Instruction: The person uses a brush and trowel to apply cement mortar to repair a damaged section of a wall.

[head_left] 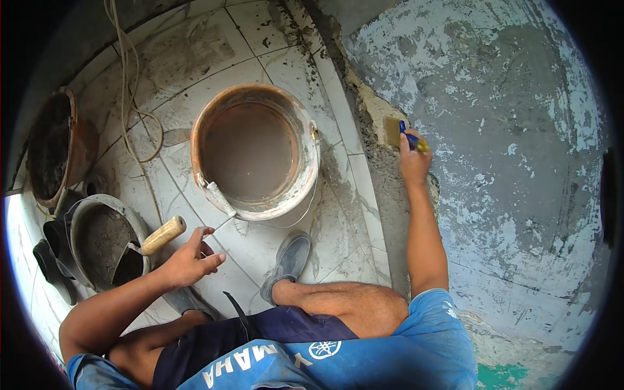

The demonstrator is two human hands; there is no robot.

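My right hand (414, 162) is closed round the handle of a paintbrush (394, 132), blue and yellow with pale bristles. Those bristles are against the rough, broken strip (374, 107) along the foot of the wall. Over the floor, my left hand (192, 260) is empty, its fingers loosely bent and apart. Close beside it is the wooden handle of a trowel (164, 235), whose dark blade rests in a grey bucket (138, 223) with grey mix inside. Ahead of me stands a large bucket (198, 146) of murky brownish water, its wire handle hanging down at the side.
At the right is a wall (507, 130) with peeling pale-blue paint over grey. Another stained bucket (83, 140) stands far left, near dark shoes (49, 266). A cable (123, 84) trails over dirty white tiles (214, 39). My shoe (290, 259) is close to the water bucket.
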